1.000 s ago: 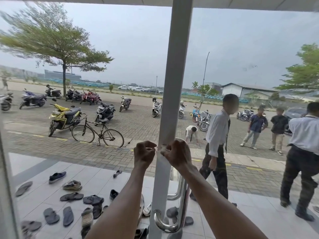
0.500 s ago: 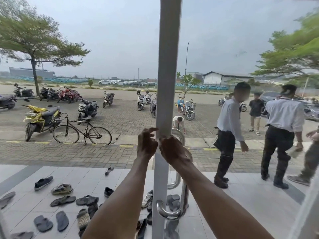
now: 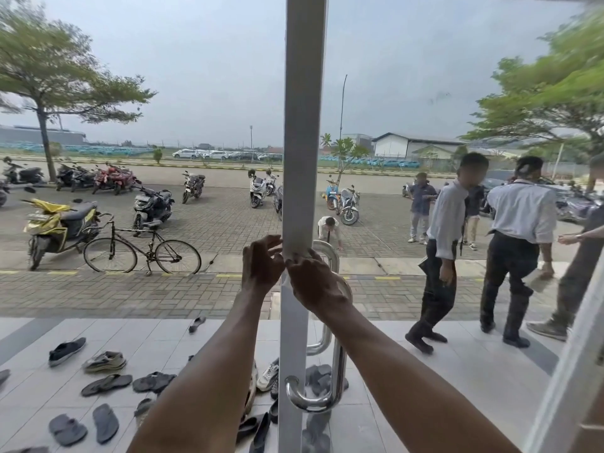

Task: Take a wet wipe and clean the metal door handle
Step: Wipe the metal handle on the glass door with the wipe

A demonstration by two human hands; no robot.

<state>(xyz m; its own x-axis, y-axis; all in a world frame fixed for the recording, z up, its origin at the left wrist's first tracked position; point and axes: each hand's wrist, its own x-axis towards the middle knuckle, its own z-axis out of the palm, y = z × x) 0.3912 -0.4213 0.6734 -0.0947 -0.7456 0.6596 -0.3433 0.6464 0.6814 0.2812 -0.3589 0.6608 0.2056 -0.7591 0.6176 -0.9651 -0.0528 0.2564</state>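
At centre, our left hand (image 3: 261,269) lies loose-fingered at the edge of the white door frame (image 3: 304,125); our right hand (image 3: 315,284) hides the top bend of the metal door handle (image 3: 338,358), and we cannot tell its grip; sandals (image 3: 106,384) lie lower left.

**Tiled porch floor strewn with footwear**

The pale tiled floor (image 3: 457,387) carries loose footwear on its left half. A dark sneaker (image 3: 67,350) lies just beside a grey shoe (image 3: 104,361). Dark sandals (image 3: 106,384) lie in front of them, with grey flip-flops (image 3: 105,422) near the bottom edge. A white sneaker (image 3: 268,376) lies further right. A lone shoe (image 3: 197,323) lies apart, near the brick paving (image 3: 130,295).
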